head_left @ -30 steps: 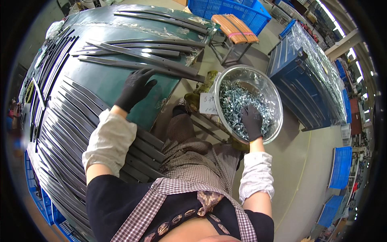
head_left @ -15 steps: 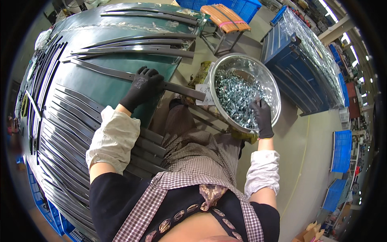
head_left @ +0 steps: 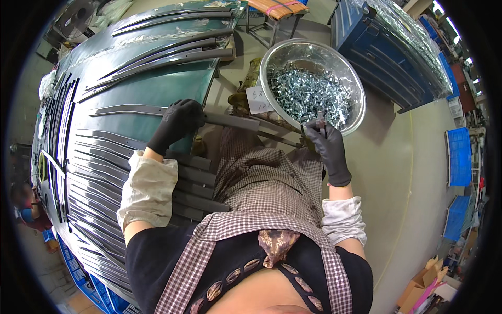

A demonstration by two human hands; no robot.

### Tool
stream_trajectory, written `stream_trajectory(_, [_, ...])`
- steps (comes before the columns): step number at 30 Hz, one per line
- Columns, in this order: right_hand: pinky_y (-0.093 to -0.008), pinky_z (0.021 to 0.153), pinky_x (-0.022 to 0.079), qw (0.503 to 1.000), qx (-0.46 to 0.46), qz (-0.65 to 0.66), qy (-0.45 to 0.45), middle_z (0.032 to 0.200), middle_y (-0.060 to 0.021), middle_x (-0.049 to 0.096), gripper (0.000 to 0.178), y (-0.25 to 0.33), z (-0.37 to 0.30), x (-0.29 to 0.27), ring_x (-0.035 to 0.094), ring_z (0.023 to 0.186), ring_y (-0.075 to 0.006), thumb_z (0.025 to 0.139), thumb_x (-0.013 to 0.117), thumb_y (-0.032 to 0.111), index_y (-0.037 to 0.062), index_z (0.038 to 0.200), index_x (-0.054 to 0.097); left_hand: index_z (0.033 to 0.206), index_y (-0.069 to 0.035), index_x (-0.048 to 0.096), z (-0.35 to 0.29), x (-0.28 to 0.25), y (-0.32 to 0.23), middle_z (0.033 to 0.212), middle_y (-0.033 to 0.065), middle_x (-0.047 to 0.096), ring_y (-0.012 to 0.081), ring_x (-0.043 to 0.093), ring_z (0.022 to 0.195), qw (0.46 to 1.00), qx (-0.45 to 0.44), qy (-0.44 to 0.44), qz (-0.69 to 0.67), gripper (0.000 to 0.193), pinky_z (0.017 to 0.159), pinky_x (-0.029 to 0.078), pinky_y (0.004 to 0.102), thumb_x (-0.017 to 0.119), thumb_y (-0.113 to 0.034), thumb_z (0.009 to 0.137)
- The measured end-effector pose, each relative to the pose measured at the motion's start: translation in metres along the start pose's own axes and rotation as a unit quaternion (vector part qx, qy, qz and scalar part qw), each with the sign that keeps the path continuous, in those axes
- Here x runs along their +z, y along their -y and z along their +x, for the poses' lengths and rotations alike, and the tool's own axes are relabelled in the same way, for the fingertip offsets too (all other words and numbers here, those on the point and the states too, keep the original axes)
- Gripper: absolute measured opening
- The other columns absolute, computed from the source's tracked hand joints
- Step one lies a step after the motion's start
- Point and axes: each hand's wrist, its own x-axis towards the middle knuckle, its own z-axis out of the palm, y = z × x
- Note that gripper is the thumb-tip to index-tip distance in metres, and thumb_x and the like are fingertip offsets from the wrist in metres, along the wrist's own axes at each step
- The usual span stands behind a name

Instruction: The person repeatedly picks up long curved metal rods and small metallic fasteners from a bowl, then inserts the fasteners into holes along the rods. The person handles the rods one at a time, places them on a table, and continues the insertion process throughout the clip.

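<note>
My left hand (head_left: pixel 180 121), in a black glove, is closed around a long dark grey metal strip (head_left: pixel 232 121). The strip lies across the green-topped table (head_left: pixel 180 81), and its right end juts past the table edge. Over the near rim of a clear round basin (head_left: pixel 361 119) is my right hand (head_left: pixel 329 152), also gloved in black. Its fingers are closed on a small metal clip (head_left: pixel 320 118), whose exact shape is hard to make out. Many small shiny metal clips (head_left: pixel 311 91) fill the bottom of the basin.
Rows of similar strips (head_left: pixel 104 178) cover the table's near part, with more at its far side. A white card (head_left: pixel 257 100) hangs beside the basin. Beyond are a slatted stool (head_left: pixel 280 8) and a blue metal bin (head_left: pixel 384 57). Another person (head_left: pixel 34 212) is at far left.
My right hand has drawn back from among the clips to the basin's near rim, a small clip in its fingers. My left hand keeps hold of the strip. The view has shifted.
</note>
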Motion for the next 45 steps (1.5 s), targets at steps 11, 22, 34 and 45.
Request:
stream_trajectory(11, [-0.0238,0.081,0.051,0.952,0.012,0.187,0.240,0.101,-0.0040,0.068,0.018,0.051,-0.052,0.061,0.062,0.091,-0.0072,0.093,0.065,0.000,-0.0024,0.111,0.066,0.106,-0.012,0.069,-0.026,0.009,-0.105,0.106,0.0106,0.069,0.0317,0.065,0.095,0.991,0.113,0.060,0.035,0.035,0.083,0.051,0.0428,0.079,-0.029,0.077])
stream_trajectory(22, [-0.0258,0.079,0.049,0.965,0.072,0.167,0.190,0.102,-0.0052,0.066,0.041,0.079,-0.067,0.075,0.058,0.089,-0.0088,0.088,0.074,0.011,-0.0015,0.125,0.060,0.110,-0.013,0.071,-0.039,0.045,-0.136,0.081,0.0001,0.062,0.0194,0.062,0.068,0.947,0.303,0.049,0.092,0.033,0.060,0.047,0.0349,0.071,-0.022,0.078])
stream_trajectory(34, [-0.0268,0.084,0.050,0.918,0.135,0.190,0.321,0.115,-0.0056,0.066,0.047,0.035,-0.051,0.077,0.060,0.098,-0.0100,0.093,0.070,0.009,0.0003,0.136,0.053,0.126,-0.012,0.065,-0.031,0.047,-0.114,0.089,0.0004,0.063,0.0174,0.062,0.077,0.900,0.369,0.044,0.228,0.050,0.068,0.048,0.0333,0.071,-0.028,0.079])
stream_trajectory(45, [-0.0439,0.083,0.053,0.950,-0.151,-0.225,0.155,0.106,-0.0206,0.068,0.042,0.026,-0.014,0.081,0.067,0.096,-0.0372,0.093,0.066,0.025,0.0018,0.127,0.057,0.135,-0.010,0.055,0.000,0.047,-0.035,0.105,0.0123,0.066,0.0328,0.065,0.091,0.976,0.177,0.090,0.091,0.062,0.080,0.051,0.0417,0.076,-0.032,0.081])
